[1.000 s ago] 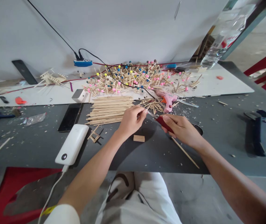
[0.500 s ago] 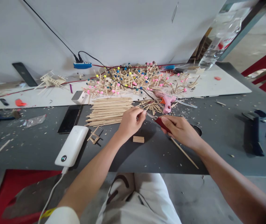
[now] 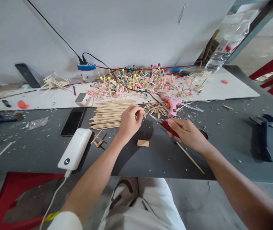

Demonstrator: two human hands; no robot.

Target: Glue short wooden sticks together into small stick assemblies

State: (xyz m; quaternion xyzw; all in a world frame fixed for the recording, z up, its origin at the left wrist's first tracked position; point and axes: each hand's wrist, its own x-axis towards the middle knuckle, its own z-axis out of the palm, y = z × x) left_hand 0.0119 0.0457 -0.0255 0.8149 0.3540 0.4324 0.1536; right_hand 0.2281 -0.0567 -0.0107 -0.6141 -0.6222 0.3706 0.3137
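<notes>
My left hand (image 3: 129, 120) is closed in a pinch at the right end of the stack of long wooden sticks (image 3: 111, 114), beside a small heap of short cut stick pieces (image 3: 155, 109). What the fingertips pinch is too small to make out. My right hand (image 3: 186, 132) grips a red-handled cutter (image 3: 168, 126), its blade pointing left toward the left hand. A long thin stick (image 3: 190, 157) runs out from under the right hand. A small block of glued sticks (image 3: 143, 143) lies on the dark table between the hands.
A pink glue gun (image 3: 172, 104) lies behind the cutter. A big pile of stick figures with coloured balls (image 3: 136, 81) sits on the white board. A white power bank (image 3: 75, 152), a black phone (image 3: 73, 120) and a small stick frame (image 3: 97, 140) lie left.
My left hand has moved back and left, away from the cutter blade to the end of the stick stack. The right hand has hardly shifted.
</notes>
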